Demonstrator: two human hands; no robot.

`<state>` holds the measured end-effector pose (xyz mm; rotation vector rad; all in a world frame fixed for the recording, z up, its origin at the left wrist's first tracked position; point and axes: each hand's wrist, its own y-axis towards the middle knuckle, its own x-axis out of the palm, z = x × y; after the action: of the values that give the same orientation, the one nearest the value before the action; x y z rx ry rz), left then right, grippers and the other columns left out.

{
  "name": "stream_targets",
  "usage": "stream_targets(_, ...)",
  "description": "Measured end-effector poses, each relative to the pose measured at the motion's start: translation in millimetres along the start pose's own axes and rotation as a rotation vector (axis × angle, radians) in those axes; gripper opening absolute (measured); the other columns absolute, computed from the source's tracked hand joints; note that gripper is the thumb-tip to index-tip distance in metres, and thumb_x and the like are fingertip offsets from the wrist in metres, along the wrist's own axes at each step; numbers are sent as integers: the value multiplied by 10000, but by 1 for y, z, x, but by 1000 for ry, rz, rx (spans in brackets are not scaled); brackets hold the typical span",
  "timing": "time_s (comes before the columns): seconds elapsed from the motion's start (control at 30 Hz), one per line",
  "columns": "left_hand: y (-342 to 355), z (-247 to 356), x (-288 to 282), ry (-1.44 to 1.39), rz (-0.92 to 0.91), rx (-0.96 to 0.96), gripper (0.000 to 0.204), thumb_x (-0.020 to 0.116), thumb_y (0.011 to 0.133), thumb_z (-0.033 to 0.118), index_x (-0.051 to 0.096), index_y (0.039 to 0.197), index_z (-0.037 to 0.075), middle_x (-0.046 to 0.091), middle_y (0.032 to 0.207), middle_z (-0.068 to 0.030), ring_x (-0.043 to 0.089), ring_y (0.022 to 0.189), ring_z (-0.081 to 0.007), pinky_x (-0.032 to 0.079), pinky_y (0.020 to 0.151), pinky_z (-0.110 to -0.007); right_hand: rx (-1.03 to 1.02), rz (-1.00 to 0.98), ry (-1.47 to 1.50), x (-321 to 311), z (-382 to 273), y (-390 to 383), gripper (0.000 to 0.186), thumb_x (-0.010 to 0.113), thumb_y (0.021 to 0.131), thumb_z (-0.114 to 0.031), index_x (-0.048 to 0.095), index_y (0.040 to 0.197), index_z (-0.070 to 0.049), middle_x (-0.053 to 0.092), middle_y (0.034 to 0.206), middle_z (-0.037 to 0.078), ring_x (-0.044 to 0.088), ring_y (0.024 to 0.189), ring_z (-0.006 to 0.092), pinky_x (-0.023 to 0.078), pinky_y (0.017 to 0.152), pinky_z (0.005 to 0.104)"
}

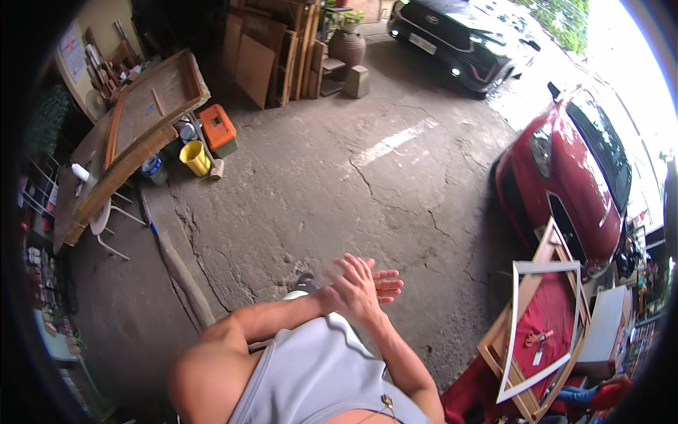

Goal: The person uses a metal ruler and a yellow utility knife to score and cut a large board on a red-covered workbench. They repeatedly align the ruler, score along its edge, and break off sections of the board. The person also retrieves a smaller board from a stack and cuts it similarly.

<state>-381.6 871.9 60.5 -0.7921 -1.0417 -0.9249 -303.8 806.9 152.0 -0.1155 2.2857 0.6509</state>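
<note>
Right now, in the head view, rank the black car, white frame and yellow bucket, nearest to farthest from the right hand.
1. White frame, right of the right hand.
2. Yellow bucket, ahead and left.
3. Black car, ahead, at the top edge.

Probably a carport workshop: red car [578,166], stacked boards [255,68], wooden-framed panel [173,88], cracked concrete floor [304,180].

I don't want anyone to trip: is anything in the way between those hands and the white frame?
Nothing that shows. The right hand overlaps the left hand, and between them and the white frame there is only cracked concrete floor.
</note>
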Motion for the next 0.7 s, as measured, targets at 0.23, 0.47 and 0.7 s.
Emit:
stream_targets(0.23, -65, 217, 11, -49, 363, 339, 677, 257, 1019, 539, 375, 1457, 36, 413, 1492, -114, 408, 1363, -246, 270, 1142, -423, 565, 87, 389, 125, 147, 155, 426, 490, 969, -362, 613, 1263, -80, 606, 1268, 158, 566, 1193, 331, 432, 998, 451)
stream_targets(0.47, 29, 351, -103, 1957, 445, 896, 513, 537, 935, 369, 562, 1318, 29, 507, 1400, -176, 409, 1360, -348, 266, 1136, -474, 1119, -29, 1616, 211, 221, 325, 521, 392, 1010, -485, 575, 1253, -61, 619, 1236, 107, 581, 1149, 268, 465, 963, 398)
stream_targets(0.7, 43, 585, -259, 1811, 1010, 824, 456, 616, 893, 319, 597, 1238, 23, 593, 1272, -205, 560, 1182, -375, 431, 996, -455, 1153, -318, 1712, 246, 288, 570, 526, 394, 1021, -444, 478, 1371, -61, 553, 1331, 126, 516, 1241, 257, 416, 1026, 429)
